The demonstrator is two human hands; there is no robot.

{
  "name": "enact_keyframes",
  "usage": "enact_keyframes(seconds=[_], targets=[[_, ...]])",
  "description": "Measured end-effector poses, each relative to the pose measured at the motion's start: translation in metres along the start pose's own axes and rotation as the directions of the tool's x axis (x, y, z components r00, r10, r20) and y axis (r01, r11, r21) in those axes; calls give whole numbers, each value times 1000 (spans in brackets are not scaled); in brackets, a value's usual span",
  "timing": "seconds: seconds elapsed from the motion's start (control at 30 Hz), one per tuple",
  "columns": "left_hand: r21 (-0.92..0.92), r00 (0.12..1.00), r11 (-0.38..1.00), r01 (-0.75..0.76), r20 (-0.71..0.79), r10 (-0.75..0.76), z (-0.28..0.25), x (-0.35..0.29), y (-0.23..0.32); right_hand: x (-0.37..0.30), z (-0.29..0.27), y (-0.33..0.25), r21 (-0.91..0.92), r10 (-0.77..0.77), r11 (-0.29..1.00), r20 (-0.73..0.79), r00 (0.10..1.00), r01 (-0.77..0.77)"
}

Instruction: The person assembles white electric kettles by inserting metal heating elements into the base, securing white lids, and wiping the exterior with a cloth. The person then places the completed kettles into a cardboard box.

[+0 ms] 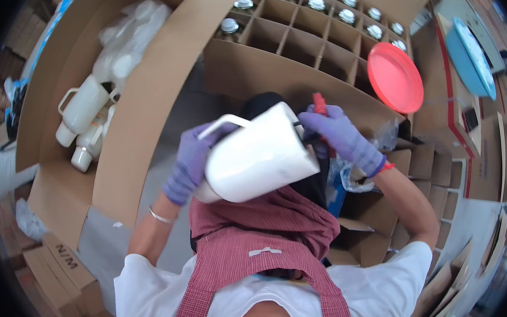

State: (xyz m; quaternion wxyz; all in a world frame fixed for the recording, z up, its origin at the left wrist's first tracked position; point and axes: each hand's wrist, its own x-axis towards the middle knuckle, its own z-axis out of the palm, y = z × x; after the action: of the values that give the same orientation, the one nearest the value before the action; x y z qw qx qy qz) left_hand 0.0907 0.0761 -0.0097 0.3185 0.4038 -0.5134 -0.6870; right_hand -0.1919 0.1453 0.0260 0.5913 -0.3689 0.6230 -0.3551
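A white handled tumbler (259, 159) is slanting above the lap (276, 215).
The left hand (189, 160) is clamping its fingers on it, the right hand (343, 137) on a red tool (319, 103) beside the wide end.

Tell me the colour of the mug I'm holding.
The mug is white, best seen in the head view.

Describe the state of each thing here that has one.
White mug: tilted, held
Left hand: gloved, gripping the mug
Right hand: gloved, closed on a red tool
Left carton: open, holding white drinkware
Divided carton: open, partly filled with capped bottles
Red dish: tilted
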Motion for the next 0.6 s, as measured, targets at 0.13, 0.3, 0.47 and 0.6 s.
enact_keyframes(seconds=[0.13, 0.3, 0.47, 0.6], targets=[[304, 947, 909, -286, -58, 317, 41, -52, -37, 10, -30, 15, 333, 128, 934, 30, 991, -130], [-123, 976, 987, 106, 202, -80, 28, -84, -63, 33, -81, -5, -436, -272, 895, -374, 887, 91], [453, 924, 889, -68, 364, -115, -53, -50, 3, 76, -299, 80, -920, -689, 189, -374, 621, -344], [724, 807, 625, -291, -165, 568, -160, 62, 76, 74, -345, 121, -778, -449, 250, -621, 643, -577]])
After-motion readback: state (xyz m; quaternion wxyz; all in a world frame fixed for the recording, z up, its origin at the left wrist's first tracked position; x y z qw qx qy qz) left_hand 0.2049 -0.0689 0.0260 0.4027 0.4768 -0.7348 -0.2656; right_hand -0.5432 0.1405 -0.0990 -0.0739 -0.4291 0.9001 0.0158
